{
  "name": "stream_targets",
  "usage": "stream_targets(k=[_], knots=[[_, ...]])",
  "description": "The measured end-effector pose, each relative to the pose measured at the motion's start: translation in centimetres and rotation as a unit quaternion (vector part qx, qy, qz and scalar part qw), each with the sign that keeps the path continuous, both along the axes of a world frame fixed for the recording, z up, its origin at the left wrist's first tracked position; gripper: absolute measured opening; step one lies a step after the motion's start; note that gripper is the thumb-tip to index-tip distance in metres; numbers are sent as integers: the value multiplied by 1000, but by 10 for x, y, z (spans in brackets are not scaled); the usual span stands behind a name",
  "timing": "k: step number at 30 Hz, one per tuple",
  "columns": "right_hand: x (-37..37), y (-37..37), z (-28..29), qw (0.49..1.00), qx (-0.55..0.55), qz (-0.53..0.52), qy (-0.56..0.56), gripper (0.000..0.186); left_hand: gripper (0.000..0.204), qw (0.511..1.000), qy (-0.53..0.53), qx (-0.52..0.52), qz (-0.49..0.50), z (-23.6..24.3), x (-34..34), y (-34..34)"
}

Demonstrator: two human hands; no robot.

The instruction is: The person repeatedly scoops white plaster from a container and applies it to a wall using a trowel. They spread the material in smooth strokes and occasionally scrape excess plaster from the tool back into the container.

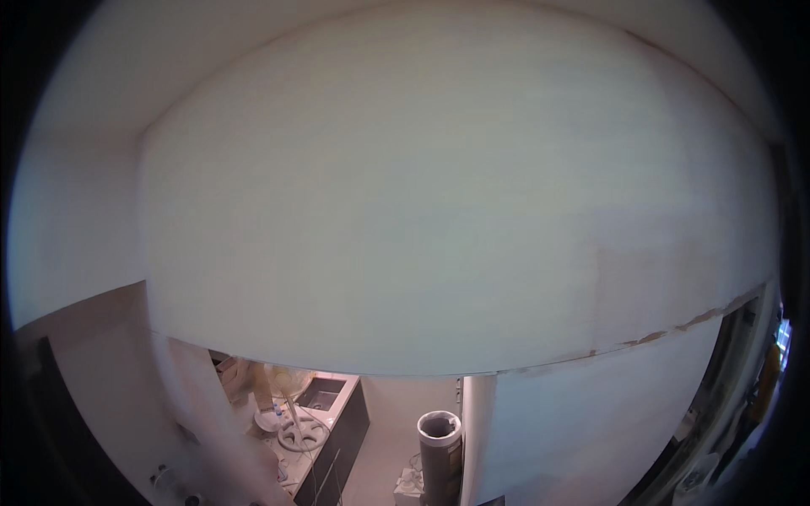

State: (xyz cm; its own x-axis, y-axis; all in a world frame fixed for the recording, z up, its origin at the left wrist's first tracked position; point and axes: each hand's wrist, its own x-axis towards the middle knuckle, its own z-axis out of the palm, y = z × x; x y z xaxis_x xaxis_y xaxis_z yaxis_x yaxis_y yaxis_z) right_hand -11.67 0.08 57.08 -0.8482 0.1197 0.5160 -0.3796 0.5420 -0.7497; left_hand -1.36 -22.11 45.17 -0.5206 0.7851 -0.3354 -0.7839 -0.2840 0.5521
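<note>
Neither of my hands can be made out. A broad pale wall panel [380, 194] fills most of the view, its lower edge running across above an opening. Along that edge, at the right, the surface is chipped and brownish. On the opening's left side is a blurred pinkish-white shape [224, 451]; whether it is wall or part of an arm, I cannot tell. The white wall [565, 430] bounds the opening on the right.
Through the opening show a counter [344, 392] with a sink [322, 394], a pale spoked ring [304, 434] and clutter. A tall dark cylinder [440, 464] with a white rim stands on the floor beside a small white box [409, 487]. Dark frames edge the far right.
</note>
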Motion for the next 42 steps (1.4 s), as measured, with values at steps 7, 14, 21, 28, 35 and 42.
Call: stream_targets(k=[7,14,21,28,35,42], knots=[[-1,-28,-84,991,33,21,-127,53,22,997,-21,63,51,-6,0,-42],[77,18,-235,946,56,-12,-320,52,28,993,-79,79,50,-19,-8,-35],[161,81,-364,875,128,8,-466,52,37,994,-73,62,62,-29,6,-25],[189,113,-462,851,150,36,-503,52,39,996,-72,24,46,-2,44,-10],[258,146,-532,825,-90,-85,-551,50,34,996,-82,-18,41,1,55,19],[378,159,-551,701,-195,-302,-616,46,26,993,-85,-82,-23,-2,54,59]])
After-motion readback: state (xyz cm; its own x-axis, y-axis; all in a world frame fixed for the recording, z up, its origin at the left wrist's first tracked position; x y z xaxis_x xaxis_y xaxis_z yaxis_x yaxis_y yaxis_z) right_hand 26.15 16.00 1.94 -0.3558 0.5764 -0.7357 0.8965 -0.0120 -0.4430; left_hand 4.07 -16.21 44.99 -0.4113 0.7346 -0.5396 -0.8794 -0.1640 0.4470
